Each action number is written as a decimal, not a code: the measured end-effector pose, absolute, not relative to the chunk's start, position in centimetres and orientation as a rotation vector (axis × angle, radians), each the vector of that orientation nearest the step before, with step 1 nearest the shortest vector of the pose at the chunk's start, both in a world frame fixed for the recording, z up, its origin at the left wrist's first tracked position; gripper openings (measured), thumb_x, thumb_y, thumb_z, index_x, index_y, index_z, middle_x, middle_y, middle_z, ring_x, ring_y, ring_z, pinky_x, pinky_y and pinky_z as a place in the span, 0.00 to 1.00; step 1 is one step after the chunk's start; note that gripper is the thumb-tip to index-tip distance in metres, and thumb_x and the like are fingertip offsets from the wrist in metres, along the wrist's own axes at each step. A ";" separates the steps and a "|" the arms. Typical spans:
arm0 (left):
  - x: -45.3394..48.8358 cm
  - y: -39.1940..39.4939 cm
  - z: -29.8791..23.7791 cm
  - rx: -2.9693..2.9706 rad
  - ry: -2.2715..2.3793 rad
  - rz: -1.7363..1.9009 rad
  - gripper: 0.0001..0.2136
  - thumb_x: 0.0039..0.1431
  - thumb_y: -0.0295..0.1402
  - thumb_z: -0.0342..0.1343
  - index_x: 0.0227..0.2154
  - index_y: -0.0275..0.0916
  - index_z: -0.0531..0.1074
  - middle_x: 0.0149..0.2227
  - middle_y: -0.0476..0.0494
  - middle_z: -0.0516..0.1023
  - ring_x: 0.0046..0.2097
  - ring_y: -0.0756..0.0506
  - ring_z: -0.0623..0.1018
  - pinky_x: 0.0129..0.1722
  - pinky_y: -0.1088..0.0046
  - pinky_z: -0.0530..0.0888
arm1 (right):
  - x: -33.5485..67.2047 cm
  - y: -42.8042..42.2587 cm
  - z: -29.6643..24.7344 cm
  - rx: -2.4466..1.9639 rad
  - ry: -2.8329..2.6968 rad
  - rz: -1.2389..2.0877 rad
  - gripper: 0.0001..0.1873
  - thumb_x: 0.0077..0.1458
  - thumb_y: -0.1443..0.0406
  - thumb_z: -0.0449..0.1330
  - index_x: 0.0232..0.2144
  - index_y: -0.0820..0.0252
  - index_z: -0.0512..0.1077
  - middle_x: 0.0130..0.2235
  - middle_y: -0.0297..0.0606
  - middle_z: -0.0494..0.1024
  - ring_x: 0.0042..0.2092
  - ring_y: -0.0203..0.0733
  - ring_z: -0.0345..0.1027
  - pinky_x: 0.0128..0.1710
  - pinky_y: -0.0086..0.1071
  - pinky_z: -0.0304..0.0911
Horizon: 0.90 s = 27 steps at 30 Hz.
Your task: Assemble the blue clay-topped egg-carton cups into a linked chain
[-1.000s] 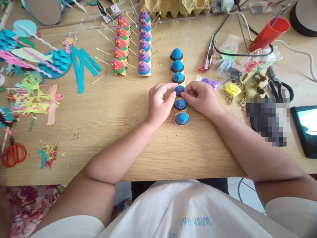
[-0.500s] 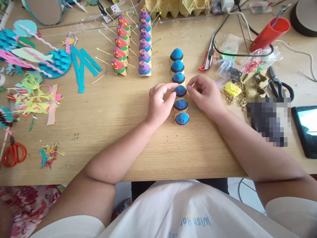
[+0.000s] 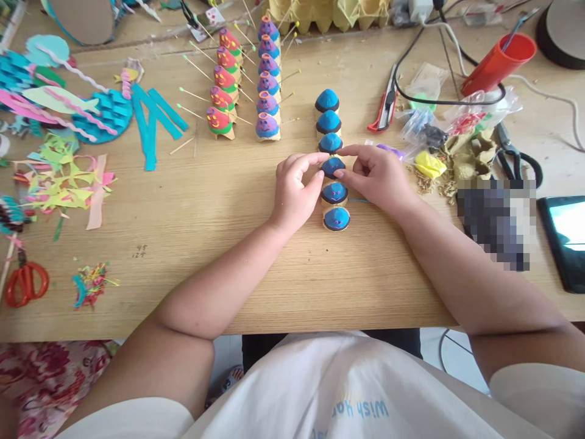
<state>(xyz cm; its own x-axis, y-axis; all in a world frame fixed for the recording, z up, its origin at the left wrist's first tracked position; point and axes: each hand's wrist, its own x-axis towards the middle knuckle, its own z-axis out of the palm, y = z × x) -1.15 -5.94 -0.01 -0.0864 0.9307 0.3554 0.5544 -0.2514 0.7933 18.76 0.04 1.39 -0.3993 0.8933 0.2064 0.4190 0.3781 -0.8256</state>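
A row of blue-painted egg-carton cups (image 3: 336, 217) with dark rims runs away from me across the table. The nearest cups carry small pink eyes and a mouth. My left hand (image 3: 296, 183) has its thumb and forefinger curved against the left side of a middle cup (image 3: 331, 167). From the other side, my right hand (image 3: 377, 174) rests its forefinger at the far edge and its thumb on the near right edge of the same cup. A thin blue strand (image 3: 359, 200) sticks out beside the row. Purple clay (image 3: 392, 151) lies behind my right hand.
Red-green cups (image 3: 220, 122) and purple-blue cups (image 3: 267, 126) with pins stand at the back left. A box cutter (image 3: 382, 107), yellow clay (image 3: 429, 164), black scissors (image 3: 515, 155) and a phone (image 3: 567, 244) lie right. Paper scraps (image 3: 59, 189) and red-handled scissors (image 3: 27, 283) lie left.
My right hand has moved left and its thumb and forefinger have spread onto the middle cup. More purple clay shows behind it. My left hand stays at the cup.
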 end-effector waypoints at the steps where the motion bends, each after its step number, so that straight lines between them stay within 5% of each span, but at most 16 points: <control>1: -1.1 -5.9 0.0 1.796 1.608 1.277 0.15 0.65 0.23 0.59 0.51 0.46 0.79 0.52 0.46 0.84 0.58 0.42 0.80 0.66 0.59 0.72 | 18.7 0.0 1.5 -1.143 -1.983 0.913 0.19 0.57 0.54 0.74 0.48 0.54 0.81 0.23 0.26 0.64 0.26 0.35 0.56 0.29 0.35 0.54; 12: -1.1 -5.9 0.0 1.804 1.607 1.264 0.15 0.66 0.25 0.58 0.51 0.46 0.79 0.54 0.46 0.84 0.58 0.42 0.80 0.67 0.59 0.72 | 18.1 -0.2 1.8 -1.200 -1.986 0.900 0.17 0.57 0.52 0.74 0.44 0.53 0.80 0.22 0.26 0.63 0.26 0.34 0.55 0.28 0.34 0.52; 17: -1.2 -5.9 -0.1 1.773 1.605 1.310 0.13 0.66 0.27 0.60 0.50 0.47 0.80 0.53 0.46 0.85 0.58 0.42 0.80 0.65 0.58 0.73 | 18.2 -0.3 2.0 -1.154 -1.803 0.919 0.16 0.61 0.49 0.70 0.43 0.51 0.78 0.23 0.28 0.64 0.27 0.37 0.59 0.29 0.36 0.60; 22: -0.9 -6.0 -0.2 1.726 1.589 1.369 0.09 0.69 0.33 0.59 0.49 0.48 0.79 0.52 0.46 0.85 0.57 0.42 0.80 0.66 0.58 0.73 | 18.2 -0.2 2.5 -1.059 -1.493 1.205 0.07 0.66 0.56 0.64 0.44 0.48 0.74 0.35 0.34 0.80 0.35 0.39 0.75 0.36 0.35 0.73; 27: -0.7 -6.0 -0.1 1.701 1.591 1.387 0.09 0.69 0.32 0.59 0.49 0.47 0.79 0.52 0.45 0.84 0.58 0.42 0.80 0.67 0.59 0.72 | 18.0 0.0 2.8 -0.961 -1.340 1.405 0.14 0.59 0.63 0.69 0.45 0.48 0.70 0.47 0.33 0.84 0.50 0.41 0.81 0.42 0.34 0.79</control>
<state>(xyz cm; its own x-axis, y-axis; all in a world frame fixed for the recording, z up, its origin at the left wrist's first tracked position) -0.71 -6.01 -0.06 -0.1572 0.9166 0.3676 0.4889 -0.2512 0.8354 18.00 -0.03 2.80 -0.2538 0.9652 0.0629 -0.1080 0.0363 -0.9935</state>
